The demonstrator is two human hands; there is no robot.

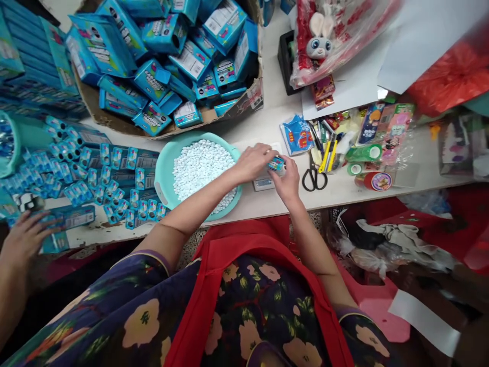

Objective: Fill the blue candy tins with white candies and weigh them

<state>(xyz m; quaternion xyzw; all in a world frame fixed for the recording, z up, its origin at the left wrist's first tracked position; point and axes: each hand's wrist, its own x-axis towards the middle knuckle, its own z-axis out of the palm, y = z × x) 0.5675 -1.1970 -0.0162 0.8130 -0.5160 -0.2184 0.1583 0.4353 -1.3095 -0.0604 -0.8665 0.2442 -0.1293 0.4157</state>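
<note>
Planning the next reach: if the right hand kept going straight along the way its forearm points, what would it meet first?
Probably the small blue container that the right hand holds with the left hand, over the scale; depth is unclear.

- Your hands cover most of the small blue container (pixel 276 163) and the white scale (pixel 263 182) beneath it.
- At nine o'clock, the frame edge cuts off the co-worker's hand (pixel 23 238).
- Print on the blue boxes (pixel 168 61) is too small to read.

Bright even light, soft shadows, wide-angle bend at edges, slight blur on hands, glare on plastic wrap (pixel 344 30) top right
</note>
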